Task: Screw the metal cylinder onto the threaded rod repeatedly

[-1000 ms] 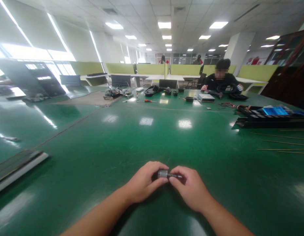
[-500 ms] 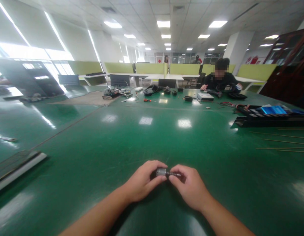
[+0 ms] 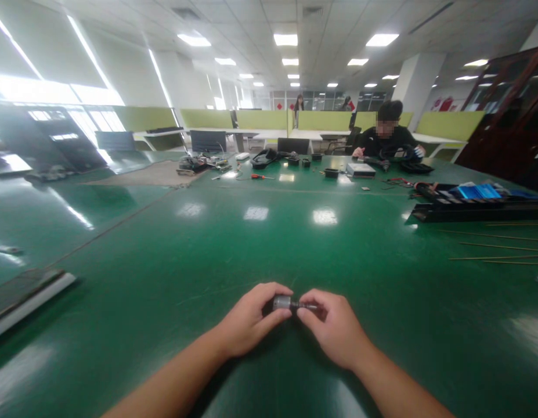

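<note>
Low in the middle of the view, both hands hold one small metal part over the green table (image 3: 234, 249). It looks like a small electric motor (image 3: 281, 302), with a grey cylindrical body and a thin stepped shaft pointing right. My left hand (image 3: 253, 319) is closed round the body, thumb below and fingers above. My right hand (image 3: 334, 325) pinches the shaft between thumb and fingers, which partly hide its tip. The motor lies level between the two hands.
A flat panel with a pale edge (image 3: 42, 305) lies at the left. Thin rods (image 3: 499, 237) and a black tray with blue material (image 3: 477, 191) are at the right. Farther back are an orange screwdriver (image 3: 259, 176), a white box (image 3: 360, 170) and a seated person (image 3: 386, 136).
The view has shifted slightly, so the background sits a little farther left. My hands keep nearly the same grip on the motor, with the right fingers covering a bit more of the shaft.
</note>
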Motion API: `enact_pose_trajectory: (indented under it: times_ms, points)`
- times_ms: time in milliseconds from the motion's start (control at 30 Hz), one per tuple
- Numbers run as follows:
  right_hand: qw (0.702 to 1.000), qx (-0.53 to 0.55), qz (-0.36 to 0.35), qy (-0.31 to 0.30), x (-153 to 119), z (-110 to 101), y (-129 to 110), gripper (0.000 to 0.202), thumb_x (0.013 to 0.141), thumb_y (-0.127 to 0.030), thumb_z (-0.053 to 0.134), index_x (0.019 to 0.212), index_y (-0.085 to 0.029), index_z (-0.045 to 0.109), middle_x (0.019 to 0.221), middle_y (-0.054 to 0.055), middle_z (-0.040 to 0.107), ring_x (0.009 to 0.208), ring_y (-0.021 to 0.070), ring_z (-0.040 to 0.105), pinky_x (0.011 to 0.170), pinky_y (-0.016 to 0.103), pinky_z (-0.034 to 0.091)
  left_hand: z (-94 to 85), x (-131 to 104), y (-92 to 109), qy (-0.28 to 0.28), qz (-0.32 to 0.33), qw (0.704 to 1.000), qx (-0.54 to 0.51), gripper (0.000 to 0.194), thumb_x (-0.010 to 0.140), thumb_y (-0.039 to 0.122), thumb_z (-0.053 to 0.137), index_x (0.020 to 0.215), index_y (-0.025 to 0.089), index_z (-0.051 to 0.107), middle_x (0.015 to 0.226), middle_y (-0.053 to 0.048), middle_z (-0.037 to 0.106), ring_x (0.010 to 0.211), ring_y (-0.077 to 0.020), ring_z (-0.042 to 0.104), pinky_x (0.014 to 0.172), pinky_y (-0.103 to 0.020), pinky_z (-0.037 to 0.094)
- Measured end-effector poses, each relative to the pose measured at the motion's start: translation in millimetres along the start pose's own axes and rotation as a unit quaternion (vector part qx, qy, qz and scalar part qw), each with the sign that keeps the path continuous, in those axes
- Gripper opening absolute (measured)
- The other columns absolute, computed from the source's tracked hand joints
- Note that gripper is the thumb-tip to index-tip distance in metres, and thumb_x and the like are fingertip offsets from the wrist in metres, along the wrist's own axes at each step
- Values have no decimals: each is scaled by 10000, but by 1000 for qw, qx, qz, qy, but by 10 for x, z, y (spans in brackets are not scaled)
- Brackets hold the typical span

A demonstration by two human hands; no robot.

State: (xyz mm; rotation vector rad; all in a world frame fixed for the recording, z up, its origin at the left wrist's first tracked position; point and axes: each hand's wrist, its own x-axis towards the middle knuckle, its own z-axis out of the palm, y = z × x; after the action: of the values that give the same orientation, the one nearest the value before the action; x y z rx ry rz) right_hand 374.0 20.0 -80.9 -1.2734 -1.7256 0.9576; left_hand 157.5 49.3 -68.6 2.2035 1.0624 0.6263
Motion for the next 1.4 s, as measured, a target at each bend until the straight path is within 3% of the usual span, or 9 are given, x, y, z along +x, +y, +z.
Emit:
enact_pose_trajectory:
  times_ms: [1400]
  points:
    - [1000, -16, 2, 2, -16, -13, 15, 109, 858, -225, 621, 854, -188, 723, 729, 4, 697, 644, 157, 608, 600, 241, 417, -20, 20, -4, -12, 0, 1000, -6, 299, 962, 421, 552, 1187, 234, 616, 1097, -53, 676, 988, -214, 621, 904, -336, 472]
